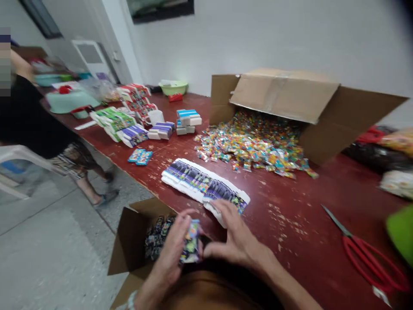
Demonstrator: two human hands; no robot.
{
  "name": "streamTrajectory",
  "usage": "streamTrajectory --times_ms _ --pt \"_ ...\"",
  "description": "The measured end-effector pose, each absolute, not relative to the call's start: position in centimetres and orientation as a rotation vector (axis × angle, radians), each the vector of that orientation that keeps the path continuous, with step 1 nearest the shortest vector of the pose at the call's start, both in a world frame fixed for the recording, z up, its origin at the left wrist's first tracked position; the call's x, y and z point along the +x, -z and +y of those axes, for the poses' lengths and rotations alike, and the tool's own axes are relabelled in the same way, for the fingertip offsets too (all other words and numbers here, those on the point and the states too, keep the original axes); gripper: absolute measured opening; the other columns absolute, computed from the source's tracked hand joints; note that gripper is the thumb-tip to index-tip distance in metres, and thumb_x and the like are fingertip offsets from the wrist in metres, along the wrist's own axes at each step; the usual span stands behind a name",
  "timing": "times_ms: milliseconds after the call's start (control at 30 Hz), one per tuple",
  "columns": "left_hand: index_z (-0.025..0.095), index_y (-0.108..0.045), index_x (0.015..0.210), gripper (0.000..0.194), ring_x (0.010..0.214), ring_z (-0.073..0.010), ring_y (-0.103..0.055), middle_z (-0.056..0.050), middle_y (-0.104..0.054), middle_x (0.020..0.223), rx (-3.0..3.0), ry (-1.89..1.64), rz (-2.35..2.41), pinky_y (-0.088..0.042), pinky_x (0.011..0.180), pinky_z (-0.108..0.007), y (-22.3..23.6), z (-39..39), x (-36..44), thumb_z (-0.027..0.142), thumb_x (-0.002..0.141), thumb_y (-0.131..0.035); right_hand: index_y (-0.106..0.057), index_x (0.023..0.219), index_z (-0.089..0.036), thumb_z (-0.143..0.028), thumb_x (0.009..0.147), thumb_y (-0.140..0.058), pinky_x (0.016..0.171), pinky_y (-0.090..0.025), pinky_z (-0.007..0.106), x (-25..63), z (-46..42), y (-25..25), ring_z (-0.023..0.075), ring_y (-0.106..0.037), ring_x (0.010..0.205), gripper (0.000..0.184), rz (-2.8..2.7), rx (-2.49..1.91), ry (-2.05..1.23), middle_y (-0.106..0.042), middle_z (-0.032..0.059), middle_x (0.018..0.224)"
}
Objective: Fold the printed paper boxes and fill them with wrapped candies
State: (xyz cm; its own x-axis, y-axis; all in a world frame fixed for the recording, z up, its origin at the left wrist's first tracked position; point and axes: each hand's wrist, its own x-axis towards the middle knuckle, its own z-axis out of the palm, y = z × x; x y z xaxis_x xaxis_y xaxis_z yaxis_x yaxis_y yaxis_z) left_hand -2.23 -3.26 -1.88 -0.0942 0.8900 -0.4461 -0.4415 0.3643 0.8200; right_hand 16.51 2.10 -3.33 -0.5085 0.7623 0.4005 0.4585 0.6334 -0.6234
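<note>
My left hand (174, 247) is closed around a small printed box (192, 241), coloured blue, green and black. Beside it, my right hand (234, 237) has its thumb and fingers apart, with the thumb close to that box. Its fingertips overlap the near end of a row of purple-and-black printed cartons (193, 178) on the table; whether they touch is unclear. Below my left hand stands an open cardboard box (125, 241) holding many dark wrapped packets (157, 239). Two blue printed packets (140, 156) lie near the table's left edge.
A large carton (287, 92) spills wrapped candies (245, 144) onto the red table (274, 215). Red-handled scissors (364, 254) lie at right. Stacked boxes (114, 120), a white mug (155, 117) and basins (71, 101) stand farther left. A person (32, 116) is beside a white chair (32, 157).
</note>
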Motion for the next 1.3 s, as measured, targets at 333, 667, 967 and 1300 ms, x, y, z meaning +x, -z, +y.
streamTrajectory --times_ms 333,667,967,1300 --pt "0.024 -0.052 0.122 0.062 0.113 -0.0297 -0.059 -0.009 -0.060 0.119 0.937 -1.537 1.710 -0.042 0.107 -0.051 4.4 -0.7 -9.0 0.044 0.069 -0.076 -0.064 0.118 -0.022 -0.062 0.073 -0.074 0.100 -0.035 0.058 23.1 8.2 6.0 0.0399 -0.043 0.127 0.061 -1.901 -1.804 -0.399 -0.049 0.0164 0.141" --pt "0.019 -0.054 0.132 0.052 0.119 -0.0290 -0.059 -0.014 -0.063 0.128 1.459 -1.273 1.540 -0.040 0.108 -0.049 1.5 -2.0 -1.6 0.041 0.085 -0.063 -0.059 0.082 -0.020 -0.060 0.077 -0.064 0.071 -0.048 0.033 24.1 6.7 2.8 0.0194 -0.058 0.074 0.040 -1.317 -1.390 -0.987 -0.064 0.0031 0.078" --pt "0.014 -0.071 0.106 0.049 0.079 -0.0263 -0.075 -0.013 -0.077 0.090 0.703 -0.509 0.578 -0.056 0.074 -0.035 -1.7 -2.5 1.1 0.050 0.073 -0.079 -0.064 0.090 -0.021 -0.044 0.081 -0.075 0.068 -0.048 0.025 20.0 1.9 -2.4 0.0112 -0.057 0.069 0.027 -1.375 -0.890 -1.549 -0.064 -0.0020 0.080" --pt "0.015 -0.072 0.085 0.030 0.057 -0.0189 -0.071 -0.005 -0.074 0.067 0.701 -0.764 0.816 -0.055 0.058 -0.027 -1.0 -3.4 1.8 0.040 0.073 -0.083 -0.059 0.118 -0.026 -0.041 0.081 -0.075 0.059 -0.051 0.023 19.0 0.0 -2.0 0.0135 -0.064 0.076 0.043 -1.163 -0.847 -1.699 -0.066 0.0024 0.100"
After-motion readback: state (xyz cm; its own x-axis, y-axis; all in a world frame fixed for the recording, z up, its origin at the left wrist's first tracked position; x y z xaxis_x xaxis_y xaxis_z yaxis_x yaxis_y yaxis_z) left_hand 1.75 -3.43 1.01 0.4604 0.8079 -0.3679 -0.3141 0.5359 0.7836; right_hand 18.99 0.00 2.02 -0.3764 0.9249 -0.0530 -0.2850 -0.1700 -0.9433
